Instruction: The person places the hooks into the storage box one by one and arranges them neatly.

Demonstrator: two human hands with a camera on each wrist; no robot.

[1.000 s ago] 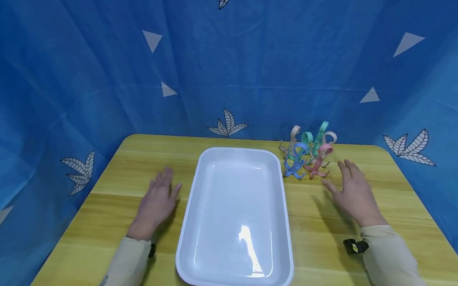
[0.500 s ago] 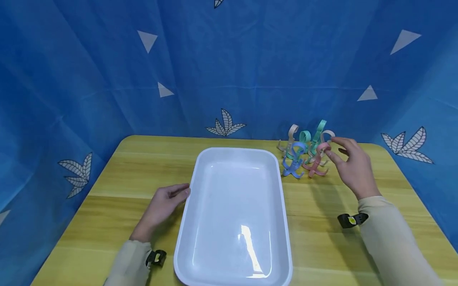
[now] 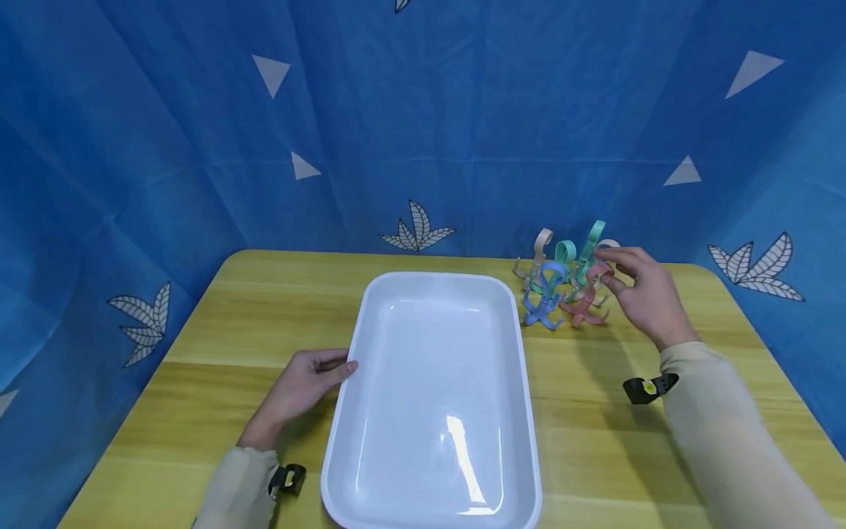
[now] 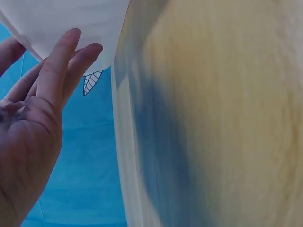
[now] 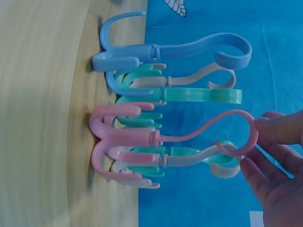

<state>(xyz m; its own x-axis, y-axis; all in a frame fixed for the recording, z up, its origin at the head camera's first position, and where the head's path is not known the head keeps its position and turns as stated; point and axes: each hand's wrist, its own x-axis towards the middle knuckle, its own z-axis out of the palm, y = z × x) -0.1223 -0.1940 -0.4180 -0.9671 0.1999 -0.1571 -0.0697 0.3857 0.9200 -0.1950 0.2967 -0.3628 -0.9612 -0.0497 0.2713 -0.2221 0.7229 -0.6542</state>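
My left hand holds the left rim of a white rectangular tray, thumb over the edge and fingers along its outer wall. The left wrist view shows those fingers nearly straight against the tray. To the tray's right, my right hand pinches the top loop of a pink four-pronged rotating hanger hook, whose prongs still rest on the table. Close around it stand a blue hook, green hooks and cream hooks, all upright and partly overlapping.
The wood-patterned table has rounded back corners. Behind it hangs a blue cloth with white triangles and leaf prints, close to the hooks. A dark wrist strap sits at the right sleeve.
My left hand has moved from the tabletop onto the tray's rim. My right hand has reached forward and left to the pink hook's loop. Tray and hooks stay in place.
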